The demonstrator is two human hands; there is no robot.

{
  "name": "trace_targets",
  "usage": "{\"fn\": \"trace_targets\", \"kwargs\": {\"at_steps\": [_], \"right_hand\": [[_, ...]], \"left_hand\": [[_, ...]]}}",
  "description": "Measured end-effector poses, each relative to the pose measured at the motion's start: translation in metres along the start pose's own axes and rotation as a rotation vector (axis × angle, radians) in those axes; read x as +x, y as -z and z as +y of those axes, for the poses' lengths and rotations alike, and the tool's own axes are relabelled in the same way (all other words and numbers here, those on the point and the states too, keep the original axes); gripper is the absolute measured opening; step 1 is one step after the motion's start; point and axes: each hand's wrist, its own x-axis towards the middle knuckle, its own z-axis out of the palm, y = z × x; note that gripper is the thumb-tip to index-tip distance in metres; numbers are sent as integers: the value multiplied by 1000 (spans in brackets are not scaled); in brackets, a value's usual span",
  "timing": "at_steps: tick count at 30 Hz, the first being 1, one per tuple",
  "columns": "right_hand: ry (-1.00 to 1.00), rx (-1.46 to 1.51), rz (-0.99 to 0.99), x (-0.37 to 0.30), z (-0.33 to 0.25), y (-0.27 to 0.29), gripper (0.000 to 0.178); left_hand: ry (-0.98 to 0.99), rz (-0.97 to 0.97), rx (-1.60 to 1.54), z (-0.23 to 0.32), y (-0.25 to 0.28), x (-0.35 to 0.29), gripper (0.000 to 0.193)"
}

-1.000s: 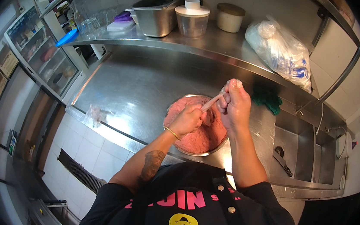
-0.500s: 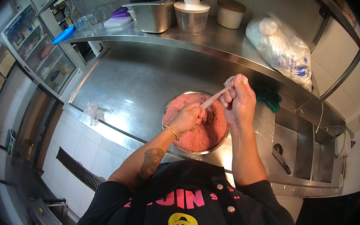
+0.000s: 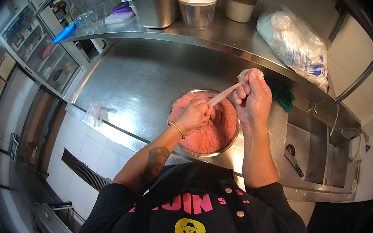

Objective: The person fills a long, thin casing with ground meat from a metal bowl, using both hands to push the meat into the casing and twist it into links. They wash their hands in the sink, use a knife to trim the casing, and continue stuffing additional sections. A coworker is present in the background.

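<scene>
A metal bowl full of pink ground meat sits on the steel counter in front of me. My left hand is closed over the bowl, gripping the lower end of a pale translucent strip. Up and to the right, my right hand is closed on the strip's other end, with a bunched, whitish part sticking out above the fist. Between both hands the strip is pulled taut and slanting. I cannot tell whether it is casing or thin plastic.
A crumpled clear plastic piece lies by the counter's left front edge. At right, a sink has a knife in it, and a green cloth lies beside it. The shelf above holds a steel pan, tubs and a plastic bag.
My right hand has moved slightly up and to the right, and the taut strip between my hands looks a little longer. My left hand keeps its hold. The view has shifted slightly.
</scene>
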Motion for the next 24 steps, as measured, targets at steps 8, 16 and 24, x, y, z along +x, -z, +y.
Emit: {"fn": "trace_targets", "kwargs": {"at_steps": [8,16,24], "right_hand": [[-1,30,-18,3,-12,3,29],[-34,47,-33,4,-15,8,26],[-61,38,-21,5,-19,15,29]], "left_hand": [[20,30,-38,8,-5,2,21],[35,91,25,3,-3,8,21],[42,92,29,-7,-2,9,22]]}}
